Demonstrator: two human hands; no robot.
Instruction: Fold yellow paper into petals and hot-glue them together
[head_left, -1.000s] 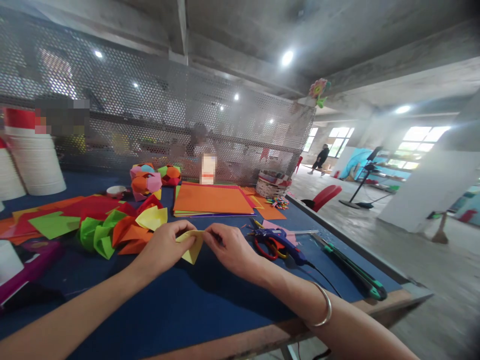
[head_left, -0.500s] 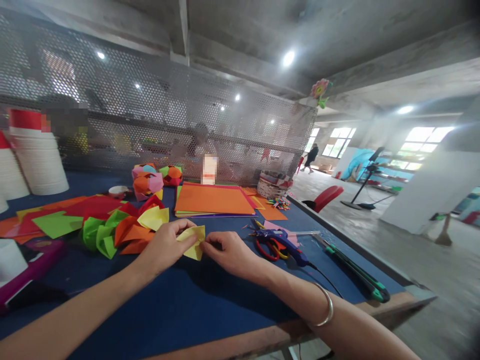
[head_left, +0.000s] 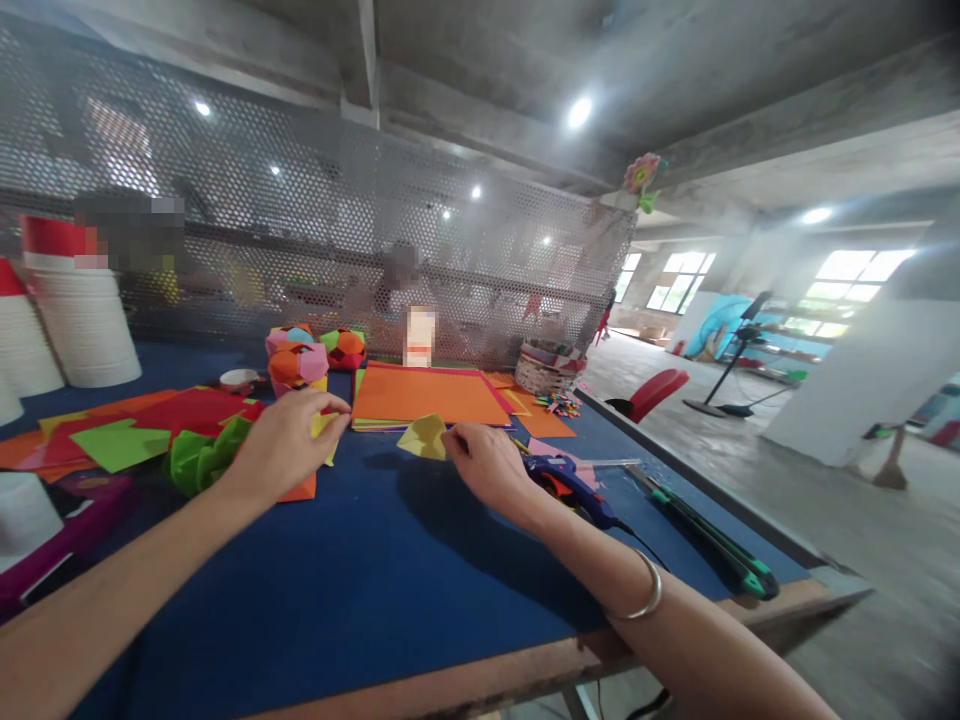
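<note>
My right hand [head_left: 491, 465] pinches a small folded yellow paper piece [head_left: 422, 438] by its right corner, above the blue table. To the left, my left hand [head_left: 289, 440] is closed with thumb and fingertips close together at another yellow folded paper [head_left: 321, 428], which it partly hides. Under and beside that hand lie a green folded paper piece [head_left: 196, 460] and an orange folded piece [head_left: 302, 490]. A stack of coloured sheets, orange on top [head_left: 427, 395], lies beyond both hands.
A blue glue gun [head_left: 577, 490] and a green utility knife [head_left: 705, 535] lie at the right. A woven basket [head_left: 551, 368], paper balls [head_left: 298, 362], loose sheets [head_left: 124, 445], stacked paper cups [head_left: 86, 325] and a purple tool [head_left: 64, 545] surround the work area.
My left hand has let go of the held yellow piece and moved left to the folded papers. My right hand has shifted slightly right and up with that piece.
</note>
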